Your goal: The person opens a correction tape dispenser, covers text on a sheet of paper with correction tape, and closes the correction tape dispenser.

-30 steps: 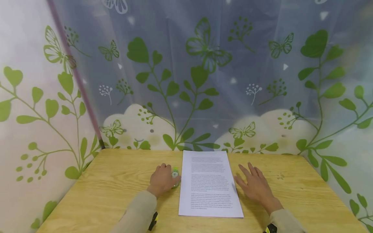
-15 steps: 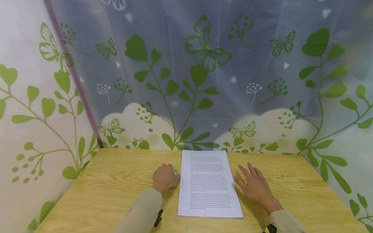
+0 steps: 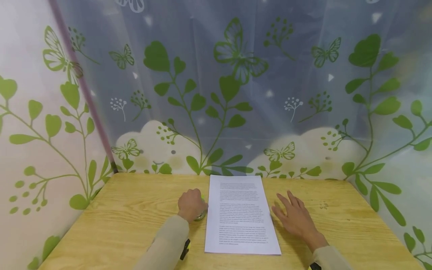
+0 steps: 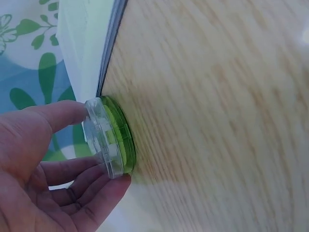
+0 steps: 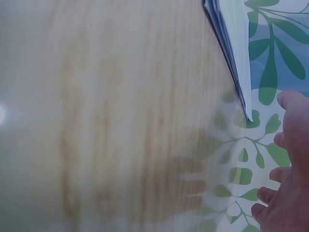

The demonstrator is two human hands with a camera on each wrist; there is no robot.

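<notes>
In the left wrist view my left hand (image 4: 43,164) holds a small round plastic case (image 4: 112,137), clear on one face and green on the other. My thumb is at one side of its rim and my fingertips at the other. It stays low at the table, right beside the left edge of a stack of printed paper (image 3: 240,215). From the head view the hand (image 3: 192,204) covers most of the case. On the paper's other side is my right hand (image 3: 295,215), its fingers spread and nothing in it; the right wrist view shows its fingers (image 5: 270,188) apart from the paper.
The wooden table (image 3: 135,210) extends to both sides of the paper. A patterned curtain (image 3: 209,93) with leaves and butterflies hangs behind the table's back edge. A small dark mark (image 3: 324,205) shows on the tabletop at the right.
My left hand has shifted slightly right and turned over the round case, which is now more hidden in the head view. My right hand and the paper have stayed in place.
</notes>
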